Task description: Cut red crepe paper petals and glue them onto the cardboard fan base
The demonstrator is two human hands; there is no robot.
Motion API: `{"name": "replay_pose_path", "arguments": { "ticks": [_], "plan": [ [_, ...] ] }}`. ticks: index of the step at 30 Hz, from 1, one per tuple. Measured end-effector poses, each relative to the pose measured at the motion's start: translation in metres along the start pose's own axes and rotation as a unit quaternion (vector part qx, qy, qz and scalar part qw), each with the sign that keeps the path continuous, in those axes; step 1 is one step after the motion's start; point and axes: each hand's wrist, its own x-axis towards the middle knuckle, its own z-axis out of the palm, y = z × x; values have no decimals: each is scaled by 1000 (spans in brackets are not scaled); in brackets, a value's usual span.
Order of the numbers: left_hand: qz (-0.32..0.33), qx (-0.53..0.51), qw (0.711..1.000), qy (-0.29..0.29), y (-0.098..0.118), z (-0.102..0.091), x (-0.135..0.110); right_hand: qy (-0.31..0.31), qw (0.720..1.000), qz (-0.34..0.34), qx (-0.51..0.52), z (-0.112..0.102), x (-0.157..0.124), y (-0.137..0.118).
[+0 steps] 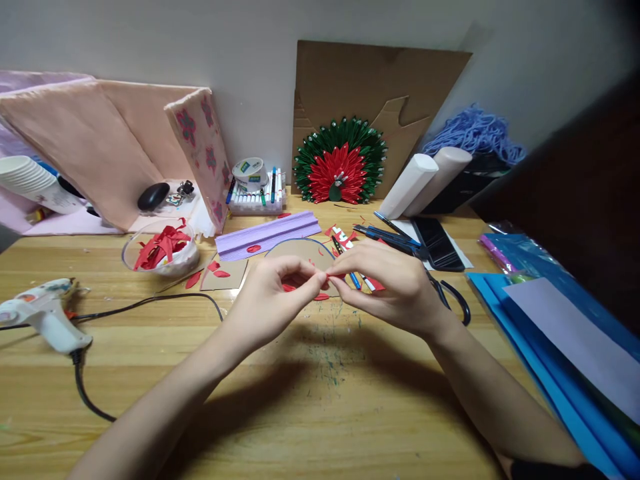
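Observation:
My left hand (280, 297) and my right hand (387, 287) meet over the middle of the table, fingertips pinched together. Between them is a small red paper piece (327, 277), mostly hidden by the fingers. Behind the hands lies a round cardboard disc (295, 249) with a blue edge, partly covered. Red paper petals (221, 274) are scattered on a cardboard piece (235, 277) to the left, and one rests on a folded purple paper strip (270, 235). Past my right hand are pens, red scraps, a blue utility knife (385, 237) and black-handled scissors (455, 300).
A white glue gun (50, 313) lies at the left, its cord trailing across the table. Nearby stands a clear bowl (131, 257) of red scraps. At the back, a red-and-green paper peacock (341, 167) leans against cardboard. Blue sheets (505, 320) and a phone (437, 243) are at the right.

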Motion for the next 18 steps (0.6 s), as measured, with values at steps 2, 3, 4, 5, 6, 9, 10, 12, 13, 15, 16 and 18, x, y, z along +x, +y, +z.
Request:
{"name": "replay_pose_path", "arguments": {
  "ticks": [2,3,4,5,6,9,10,12,13,15,16,18],
  "plan": [
    [4,-7,1000,-9,-1,0,0,-1,1000,6,-4,-1,0,0],
    [7,-8,1000,-13,-1,1,1,0,1000,12,-6,-1,0,1],
    [12,-4,1000,-14,-2,1,1,0,1000,18,-8,-1,0,1],
    [19,4,1000,-13,-2,1,1,1,1000,22,-10,-1,0,1],
    [28,17,999,-10,-1,1,0,2,1000,24,-12,-1,-1,1],
    [57,65,996,5,-2,2,-1,6,1000,21,-16,-1,0,1],
    [68,81,994,9,-2,2,-1,4,1000,19,-16,-1,0,1],
    [96,112,989,16,-4,2,-1,0,1000,19,-21,-2,0,0],
    [116,131,984,22,-5,1,-1,-2,999,19,-25,-2,0,-1],
    [163,174,971,36,-7,1,-1,-4,999,21,-35,-2,0,-2],
    [188,197,961,42,-8,0,-1,-4,999,20,-39,-3,0,-2],
    [237,242,939,53,-9,-1,-1,4,999,17,-41,-3,0,-2]
  ]
}}
